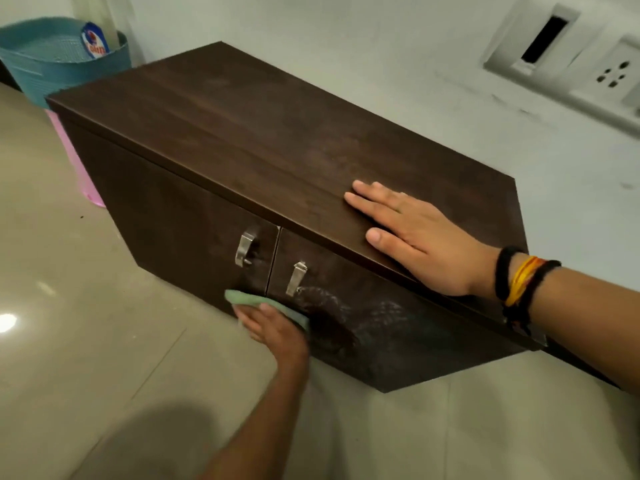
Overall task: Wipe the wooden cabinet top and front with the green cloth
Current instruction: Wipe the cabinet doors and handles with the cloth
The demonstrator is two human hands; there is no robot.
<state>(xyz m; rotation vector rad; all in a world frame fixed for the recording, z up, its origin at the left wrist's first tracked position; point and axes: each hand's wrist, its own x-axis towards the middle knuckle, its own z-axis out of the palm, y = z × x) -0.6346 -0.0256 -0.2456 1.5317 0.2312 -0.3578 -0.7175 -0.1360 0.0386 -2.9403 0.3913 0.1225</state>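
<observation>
A dark brown wooden cabinet [242, 133] stands on the floor against a white wall, its two front doors shut. My left hand [277, 334] presses a light green cloth [251, 299] flat against the lower front, at the seam between the doors. Just right of the cloth, the right door [381, 327] shows smeared wipe marks. My right hand [415, 237] rests palm down on the cabinet top near its front edge, fingers straight, with black and orange bands on the wrist.
Each door has a metal handle [246, 249] [296, 278] above the cloth. A teal basket [52, 57] and a pink object [83, 168] stand behind the cabinet's left end. A white socket panel [588, 64] is on the wall. Beige floor tiles [104, 341] lie in front.
</observation>
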